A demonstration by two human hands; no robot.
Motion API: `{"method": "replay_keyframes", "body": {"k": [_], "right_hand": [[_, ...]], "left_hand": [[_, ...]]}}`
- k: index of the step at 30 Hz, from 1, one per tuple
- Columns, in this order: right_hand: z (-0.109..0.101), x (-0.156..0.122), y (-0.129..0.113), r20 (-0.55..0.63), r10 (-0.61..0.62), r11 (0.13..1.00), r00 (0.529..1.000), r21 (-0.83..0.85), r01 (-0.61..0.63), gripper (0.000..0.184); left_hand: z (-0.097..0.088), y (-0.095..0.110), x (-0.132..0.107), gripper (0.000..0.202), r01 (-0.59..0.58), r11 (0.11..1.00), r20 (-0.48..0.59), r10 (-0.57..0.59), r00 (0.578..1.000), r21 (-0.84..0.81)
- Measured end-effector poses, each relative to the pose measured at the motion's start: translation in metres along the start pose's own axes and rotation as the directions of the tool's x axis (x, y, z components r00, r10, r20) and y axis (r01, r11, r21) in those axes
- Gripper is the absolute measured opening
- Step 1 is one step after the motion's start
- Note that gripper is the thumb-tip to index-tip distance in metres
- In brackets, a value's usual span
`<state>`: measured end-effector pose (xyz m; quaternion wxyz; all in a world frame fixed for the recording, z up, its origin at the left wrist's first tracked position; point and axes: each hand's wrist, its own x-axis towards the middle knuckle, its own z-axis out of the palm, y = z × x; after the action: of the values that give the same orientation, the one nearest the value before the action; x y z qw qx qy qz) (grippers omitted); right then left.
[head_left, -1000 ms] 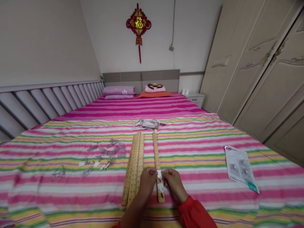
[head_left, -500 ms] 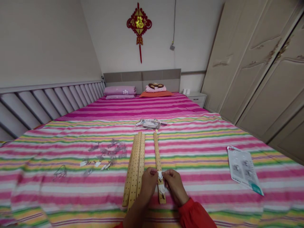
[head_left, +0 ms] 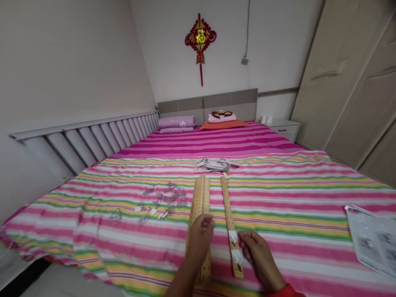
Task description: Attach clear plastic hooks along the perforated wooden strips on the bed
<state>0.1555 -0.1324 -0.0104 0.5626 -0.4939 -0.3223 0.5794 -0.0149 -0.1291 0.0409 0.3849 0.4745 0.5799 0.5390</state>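
Observation:
My left hand [head_left: 199, 241] rests on a wide perforated wooden board [head_left: 199, 202], loosely curled and holding nothing. A narrow wooden strip [head_left: 227, 206] lies to its right, with a pair of white hooks [head_left: 234, 237] fixed on its near end. My right hand [head_left: 260, 258] lies just right of those hooks, fingertips close to them and holding nothing. Loose metal hooks [head_left: 163, 202] are scattered left of the board. A plastic packet of parts [head_left: 215, 165] lies beyond the strip.
The striped bedsheet [head_left: 287, 206] covers the bed under everything. A printed instruction sheet [head_left: 373, 239] lies at the right edge. A slatted bed rail [head_left: 89, 144] runs along the left, a wardrobe [head_left: 349, 82] stands right, and pillows [head_left: 176, 122] sit at the far headboard [head_left: 207, 103].
My hands have parted: the left moved onto the wide board and the right moved off to the strip's right. The white hook stays on the strip. The view has turned left.

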Motion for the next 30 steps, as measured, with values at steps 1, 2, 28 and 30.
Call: {"method": "replay_keyframes", "body": {"k": [1,2,28,30], "right_hand": [[-0.002,0.000,0.000,0.014,0.004,1.000,1.000,-0.002,-0.004,0.033],[-0.004,0.000,0.001,0.023,0.005,1.000,1.000,-0.008,-0.004,0.034],[-0.005,0.002,0.011,0.006,-0.028,0.996,1.000,-0.088,0.028,0.035],[-0.005,0.002,0.011,0.010,-0.024,0.997,1.000,-0.074,0.024,0.034]], "left_hand": [[-0.018,0.001,0.005,0.021,-0.006,1.000,-0.070,0.007,0.998,0.011],[-0.037,-0.001,0.010,0.023,-0.015,1.000,-0.154,0.018,0.988,0.025],[-0.170,-0.041,0.044,0.022,-0.021,0.809,-0.369,0.291,0.883,0.588],[-0.169,-0.030,0.043,0.023,0.003,0.916,-0.440,0.190,0.878,0.402]]}}
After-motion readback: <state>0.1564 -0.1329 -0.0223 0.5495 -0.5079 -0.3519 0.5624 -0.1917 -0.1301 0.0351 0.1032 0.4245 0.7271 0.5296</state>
